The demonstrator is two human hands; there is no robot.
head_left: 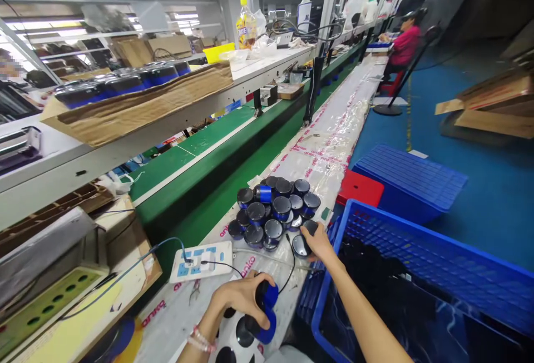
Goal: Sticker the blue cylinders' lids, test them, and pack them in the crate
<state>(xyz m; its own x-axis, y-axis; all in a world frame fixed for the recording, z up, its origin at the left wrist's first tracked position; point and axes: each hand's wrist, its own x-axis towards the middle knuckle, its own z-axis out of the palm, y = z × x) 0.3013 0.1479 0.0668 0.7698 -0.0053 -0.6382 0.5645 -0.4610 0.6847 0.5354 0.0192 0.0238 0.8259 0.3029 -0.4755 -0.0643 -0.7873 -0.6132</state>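
Low on the plastic-covered bench, my left hand is closed around two black-and-blue round units, one beside the other. My right hand reaches to the near right edge of a pile of similar round units, with its fingers curled on a dark-topped one. Another unit with a shiny top lies just under that hand. A thin black cable runs between the hands from a white power strip. Below my left hand lies a white sheet with black discs, partly covered by the hand.
A blue crate holding dark items stands close on the right, with a red stool and another blue bin behind it. Small pliers lie near the power strip. A green conveyor runs left; a person sits far off.
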